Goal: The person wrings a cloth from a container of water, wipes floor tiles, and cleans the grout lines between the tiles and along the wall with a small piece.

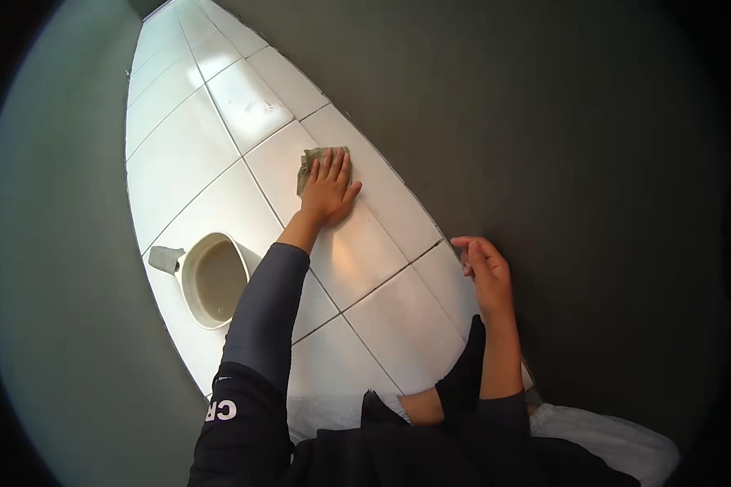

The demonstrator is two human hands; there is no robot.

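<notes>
Container (188, 294): cloudy liquid inside, on white tiles (382, 325).
Rag (309, 166): on tiles, up and right of container.
Your left hand (330, 195): open, palm down over rag.
Your right hand (489, 276): half open, well right of container.

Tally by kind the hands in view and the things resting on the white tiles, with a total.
Hands: 2, left hand and right hand
Cloth: 1, under the left hand
Tub: 1, with murky liquid in it
Grey piece: 1, at the tub's handle, exact kind unclear
Total: 5, liquid not counted
</notes>
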